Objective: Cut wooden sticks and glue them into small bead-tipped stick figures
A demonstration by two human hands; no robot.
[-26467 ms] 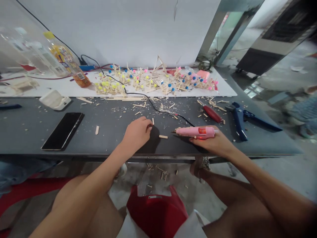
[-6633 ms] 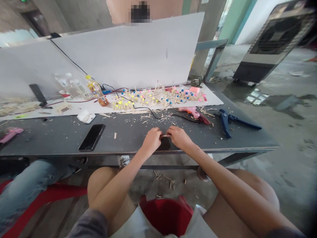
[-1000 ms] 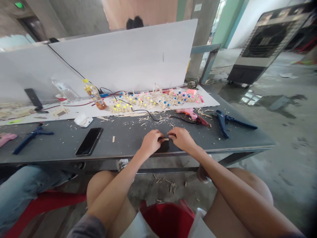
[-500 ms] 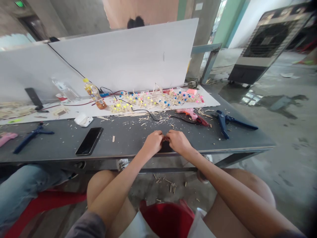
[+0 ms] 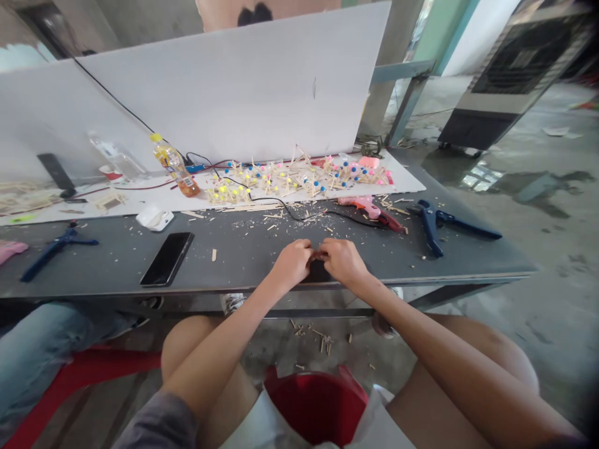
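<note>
My left hand point(image 5: 294, 260) and my right hand point(image 5: 342, 260) meet close together over the front edge of the dark table point(image 5: 253, 262). The fingers of both are curled, fingertips nearly touching. Whatever sits between them, if anything, is too small or too hidden to make out. Beyond my hands lies a pink glue gun point(image 5: 362, 204) with a black cord. To its right rests a blue-handled cutter point(image 5: 433, 227). Left of my hands are a small flat wood piece point(image 5: 214, 255) and a black phone point(image 5: 167, 259).
Small stick structures with coloured balls point(image 5: 299, 178) crowd the white board at the back. A drink bottle point(image 5: 175, 167), a white case point(image 5: 155, 218) and a second blue cutter point(image 5: 56, 249) stand or lie leftward. Another person's leg point(image 5: 51, 349) is at left; wood scraps point(image 5: 322, 340) litter the floor.
The view has tilted down and shifted slightly, so the table items appear higher or displaced. My hands stay together at the table edge, fingers still curled.
</note>
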